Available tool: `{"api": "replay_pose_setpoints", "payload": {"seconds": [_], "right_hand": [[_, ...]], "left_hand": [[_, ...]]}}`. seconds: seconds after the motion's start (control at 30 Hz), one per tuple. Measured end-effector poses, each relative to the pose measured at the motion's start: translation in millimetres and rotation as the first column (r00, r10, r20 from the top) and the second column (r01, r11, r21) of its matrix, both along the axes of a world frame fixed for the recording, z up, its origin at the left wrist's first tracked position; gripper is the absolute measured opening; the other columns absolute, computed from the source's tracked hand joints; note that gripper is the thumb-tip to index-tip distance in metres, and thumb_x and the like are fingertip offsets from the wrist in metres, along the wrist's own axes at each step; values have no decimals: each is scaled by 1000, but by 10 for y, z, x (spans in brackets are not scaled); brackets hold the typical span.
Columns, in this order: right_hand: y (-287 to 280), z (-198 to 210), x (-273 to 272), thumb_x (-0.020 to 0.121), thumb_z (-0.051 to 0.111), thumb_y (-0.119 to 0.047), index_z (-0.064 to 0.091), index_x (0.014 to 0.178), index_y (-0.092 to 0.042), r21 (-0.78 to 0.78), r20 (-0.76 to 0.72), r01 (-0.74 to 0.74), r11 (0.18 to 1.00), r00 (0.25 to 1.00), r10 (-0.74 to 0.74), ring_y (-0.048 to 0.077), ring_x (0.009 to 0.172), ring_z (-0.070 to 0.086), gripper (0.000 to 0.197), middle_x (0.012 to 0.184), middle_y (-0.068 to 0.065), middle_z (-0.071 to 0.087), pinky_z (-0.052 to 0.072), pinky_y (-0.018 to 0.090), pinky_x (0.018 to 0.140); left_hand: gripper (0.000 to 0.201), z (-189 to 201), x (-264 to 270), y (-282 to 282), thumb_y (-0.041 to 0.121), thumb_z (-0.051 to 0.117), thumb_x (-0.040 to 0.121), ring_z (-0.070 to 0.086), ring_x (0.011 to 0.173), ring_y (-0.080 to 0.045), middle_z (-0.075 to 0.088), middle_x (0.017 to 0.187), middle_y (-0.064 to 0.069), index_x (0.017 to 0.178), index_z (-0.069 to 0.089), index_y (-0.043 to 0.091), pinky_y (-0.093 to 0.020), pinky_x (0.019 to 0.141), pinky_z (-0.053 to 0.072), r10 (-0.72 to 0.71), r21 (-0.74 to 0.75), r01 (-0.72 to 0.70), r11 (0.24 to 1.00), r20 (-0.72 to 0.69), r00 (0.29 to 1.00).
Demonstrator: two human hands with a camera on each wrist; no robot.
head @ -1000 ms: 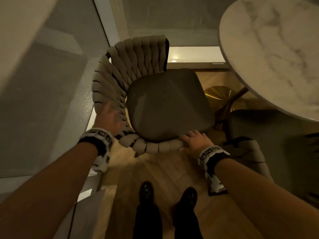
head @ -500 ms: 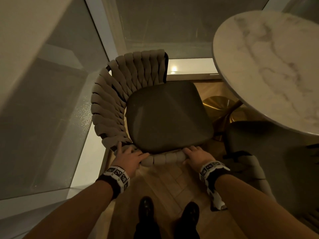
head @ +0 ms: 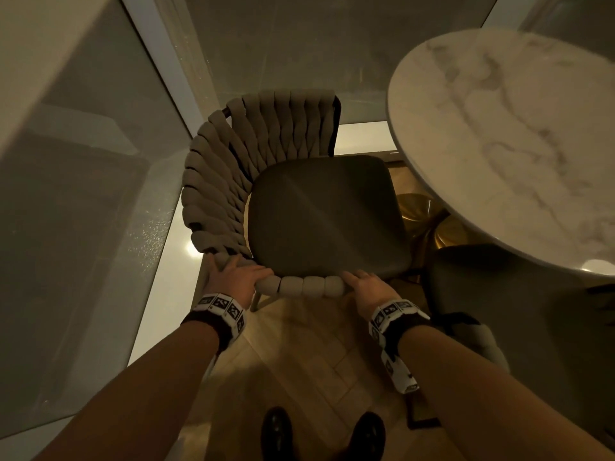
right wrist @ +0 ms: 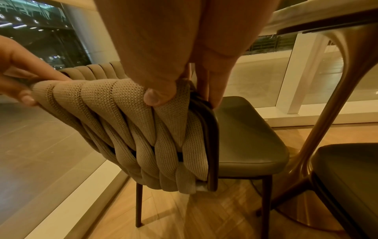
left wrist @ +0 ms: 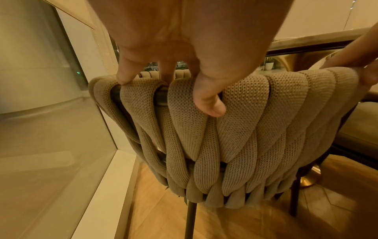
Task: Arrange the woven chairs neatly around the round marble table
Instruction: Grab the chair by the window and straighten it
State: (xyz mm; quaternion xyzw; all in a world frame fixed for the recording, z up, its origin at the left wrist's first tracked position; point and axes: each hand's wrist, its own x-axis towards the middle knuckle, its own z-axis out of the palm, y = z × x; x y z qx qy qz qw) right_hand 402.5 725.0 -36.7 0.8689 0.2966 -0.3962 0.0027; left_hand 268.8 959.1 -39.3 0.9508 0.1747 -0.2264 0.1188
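While both hands grip the top rail of its backrest, the woven chair [head: 299,194] stands on the wood floor [head: 299,367] beside the glass wall [head: 83,194], its dark seat turned toward the round marble table [head: 519,138]. The left hand [head: 234,281] holds the rail where the backrest curves, near the glass; in the left wrist view its fingers [left wrist: 124,76] curl over the top and the thumb presses against the knitted straps on the outer side. The right hand [head: 367,289] pinches the rail's open end, thumb on the straps and fingers [right wrist: 212,90] wrapped down inside along the dark metal frame. The seat's front edge lies close to the table's rim, partly under it in the head view. The table's gold pedestal [right wrist: 319,113] rises just past the seat. A second chair [head: 492,294], also dark-seated, sits to the right, tucked partly beneath the table's near edge. Two black shoes [head: 276,430] stand on the floor behind the held chair.
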Motion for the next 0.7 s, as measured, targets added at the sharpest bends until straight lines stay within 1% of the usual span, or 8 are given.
{"api": "replay_pose_setpoints", "payload": {"seconds": [0.13, 0.2, 0.27, 0.33, 0.43, 0.53, 0.63, 0.7], "right_hand": [[-21, -4, 204, 96, 47, -15, 20, 149, -30, 13, 20, 57, 998, 998, -58, 33, 139, 29, 61, 154, 8, 27, 32, 44, 113], [-34, -3, 273, 96, 47, -14, 20, 149, -31, 12, 13, 61, 998, 998, -61, 33, 139, 30, 62, 154, 7, 27, 33, 45, 112], [-51, -15, 313, 96, 47, -14, 20, 149, -32, 17, 6, 55, 998, 998, -55, 34, 139, 29, 63, 154, 7, 27, 33, 46, 112], [-59, -26, 324, 96, 48, -14, 19, 149, -33, 22, 1, 54, 998, 999, -54, 35, 139, 28, 63, 154, 7, 26, 31, 46, 112], [-62, -9, 324, 95, 50, -16, 17, 149, -35, 3, -24, 67, 998, 997, -67, 36, 141, 24, 67, 156, 8, 23, 30, 48, 113], [-56, 1, 316, 96, 48, -22, 19, 148, -37, -4, -29, 96, 995, 995, -96, 34, 141, 26, 62, 155, 9, 23, 31, 47, 113], [-39, 12, 308, 96, 48, -28, 22, 147, -36, -6, -37, 130, 992, 991, -130, 33, 140, 27, 58, 155, 9, 23, 31, 46, 114], [-30, 27, 299, 96, 49, -30, 23, 147, -35, -12, -46, 138, 990, 989, -138, 32, 139, 30, 58, 153, 9, 26, 32, 45, 112]], "left_hand": [[54, -45, 248, -20, 18, 47, 90, 25, 141, -23, 40, 150, 13, 135, 42, 47, -68, 112, -1, -16, 22, 16, 1000, -3, 1000], [59, -75, 333, -6, 12, 47, 88, 26, 141, -23, 41, 149, 12, 135, 42, 47, -68, 112, 0, -12, 27, 13, 1000, -4, 1000], [65, -119, 371, 10, 5, 46, 86, 27, 140, -22, 41, 148, 13, 135, 42, 48, -69, 112, -1, -9, 33, 9, 999, 1, 1000], [66, -157, 375, 22, 2, 46, 86, 26, 140, -21, 41, 148, 14, 134, 42, 47, -70, 111, -1, -8, 40, 8, 999, -1, 1000], [65, -162, 386, 8, 3, 46, 86, 27, 140, -20, 42, 147, 14, 134, 43, 46, -70, 111, 0, -5, 42, 5, 999, 6, 1000], [65, -159, 379, -2, 4, 47, 85, 26, 141, -22, 40, 149, 10, 136, 41, 44, -70, 111, 2, -18, 65, 19, 998, -10, 1000], [64, -236, 319, 13, 12, 55, 87, 17, 146, -23, 33, 153, 6, 140, 34, 41, -69, 111, 8, -32, 111, 32, 993, 4, 999], [66, -280, 270, 15, 12, 55, 88, 9, 148, -25, 29, 155, 4, 143, 30, 39, -67, 112, 9, -41, 116, 40, 992, 10, 999]]}}
